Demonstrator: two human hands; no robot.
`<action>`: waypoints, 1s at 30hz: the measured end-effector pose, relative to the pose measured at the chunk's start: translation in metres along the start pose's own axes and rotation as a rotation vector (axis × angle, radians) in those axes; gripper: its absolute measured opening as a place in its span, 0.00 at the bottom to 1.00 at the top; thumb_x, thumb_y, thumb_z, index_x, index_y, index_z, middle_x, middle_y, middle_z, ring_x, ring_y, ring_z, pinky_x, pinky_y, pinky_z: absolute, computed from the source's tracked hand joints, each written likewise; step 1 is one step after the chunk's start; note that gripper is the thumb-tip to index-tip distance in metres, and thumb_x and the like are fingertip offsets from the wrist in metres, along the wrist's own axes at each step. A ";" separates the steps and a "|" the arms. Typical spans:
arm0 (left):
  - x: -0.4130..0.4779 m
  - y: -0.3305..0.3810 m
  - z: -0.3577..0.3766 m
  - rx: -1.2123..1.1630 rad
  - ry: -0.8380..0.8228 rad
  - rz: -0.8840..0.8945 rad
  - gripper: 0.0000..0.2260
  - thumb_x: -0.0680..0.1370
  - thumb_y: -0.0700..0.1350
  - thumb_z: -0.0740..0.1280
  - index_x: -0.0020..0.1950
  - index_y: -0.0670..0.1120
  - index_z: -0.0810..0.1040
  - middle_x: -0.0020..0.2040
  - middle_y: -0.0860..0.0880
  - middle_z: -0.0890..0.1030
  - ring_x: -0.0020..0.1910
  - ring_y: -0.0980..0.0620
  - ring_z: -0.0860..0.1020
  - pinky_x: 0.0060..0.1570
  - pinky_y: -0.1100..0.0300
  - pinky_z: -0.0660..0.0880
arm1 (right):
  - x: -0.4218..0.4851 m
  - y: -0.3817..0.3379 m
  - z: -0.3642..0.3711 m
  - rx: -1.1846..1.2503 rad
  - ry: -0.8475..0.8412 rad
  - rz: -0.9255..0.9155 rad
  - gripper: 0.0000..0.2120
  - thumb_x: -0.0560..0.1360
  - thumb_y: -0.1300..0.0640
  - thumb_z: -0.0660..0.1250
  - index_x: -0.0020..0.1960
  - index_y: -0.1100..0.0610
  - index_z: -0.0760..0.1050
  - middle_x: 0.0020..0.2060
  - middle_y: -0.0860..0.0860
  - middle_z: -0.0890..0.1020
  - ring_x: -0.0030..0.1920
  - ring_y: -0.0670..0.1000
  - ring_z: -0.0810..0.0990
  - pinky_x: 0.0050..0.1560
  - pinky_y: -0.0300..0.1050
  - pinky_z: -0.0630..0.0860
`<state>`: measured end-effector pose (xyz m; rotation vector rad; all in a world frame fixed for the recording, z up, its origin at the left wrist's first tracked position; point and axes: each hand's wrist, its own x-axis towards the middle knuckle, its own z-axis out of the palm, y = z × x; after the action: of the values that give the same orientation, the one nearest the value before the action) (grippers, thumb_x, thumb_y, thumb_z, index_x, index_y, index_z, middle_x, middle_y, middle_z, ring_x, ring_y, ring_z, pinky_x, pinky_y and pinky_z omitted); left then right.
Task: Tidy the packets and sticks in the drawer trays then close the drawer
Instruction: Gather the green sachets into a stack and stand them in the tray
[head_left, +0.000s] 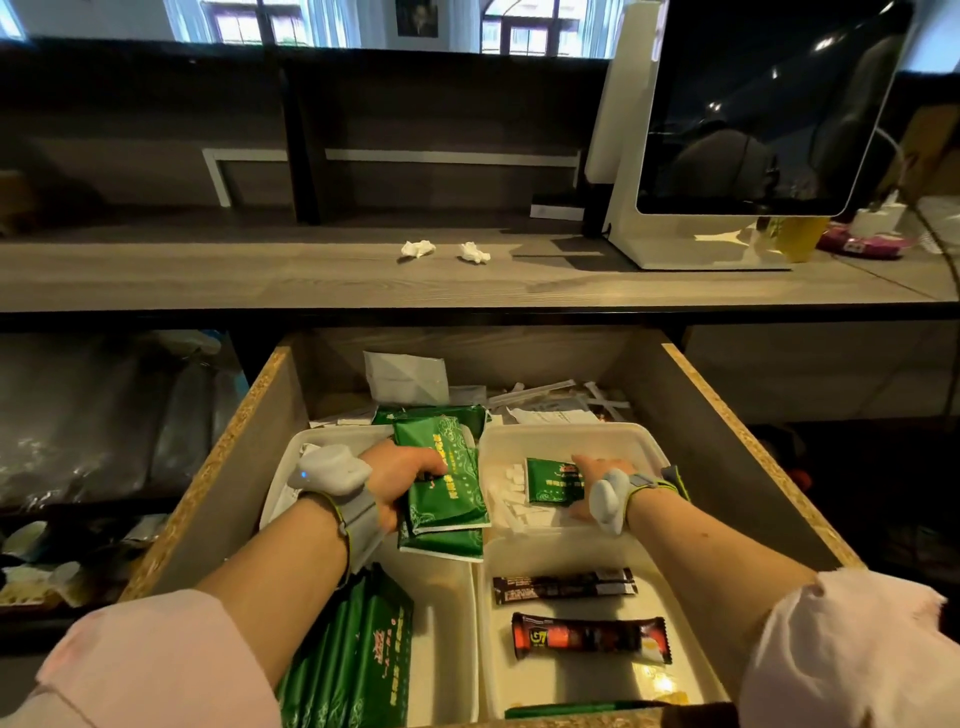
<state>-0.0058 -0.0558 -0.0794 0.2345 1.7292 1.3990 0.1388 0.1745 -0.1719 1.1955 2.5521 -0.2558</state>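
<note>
The drawer (727, 415) stands open, packets half sorted; the left hand (402, 480) grips green packets (447, 493), the right hand (592, 486) pinches a small packet (550, 480).

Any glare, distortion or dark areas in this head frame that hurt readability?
Head view: wide-angle bowing curves the countertop edge and drawer sides; the monitor shows reflected glare spots; the windows are blown out; the shelves left of the drawer sit in deep shadow; the green packets and both hands are adequately lit, print slightly soft.
</note>
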 end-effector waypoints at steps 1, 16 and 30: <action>0.003 0.002 -0.004 0.102 0.056 0.059 0.15 0.72 0.32 0.66 0.59 0.36 0.75 0.52 0.35 0.81 0.47 0.38 0.81 0.54 0.43 0.77 | -0.001 -0.001 -0.001 0.018 -0.008 -0.009 0.35 0.65 0.39 0.68 0.68 0.49 0.65 0.66 0.54 0.74 0.65 0.59 0.73 0.67 0.55 0.69; 0.008 0.018 -0.024 0.404 0.225 0.362 0.18 0.78 0.56 0.61 0.59 0.46 0.81 0.51 0.47 0.80 0.52 0.48 0.77 0.55 0.57 0.71 | -0.081 -0.107 -0.084 1.496 0.053 -0.148 0.10 0.79 0.63 0.60 0.41 0.57 0.75 0.37 0.55 0.79 0.40 0.55 0.79 0.46 0.52 0.78; 0.001 0.027 -0.054 0.420 0.420 0.447 0.41 0.74 0.33 0.68 0.78 0.52 0.48 0.75 0.44 0.63 0.68 0.43 0.70 0.59 0.57 0.69 | -0.016 -0.144 -0.079 0.105 0.212 -0.183 0.15 0.79 0.52 0.58 0.64 0.51 0.73 0.61 0.57 0.77 0.63 0.60 0.72 0.63 0.55 0.70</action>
<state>-0.0549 -0.0834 -0.0574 0.6244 2.4285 1.4484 0.0210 0.0944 -0.0883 1.0759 2.8703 -0.3245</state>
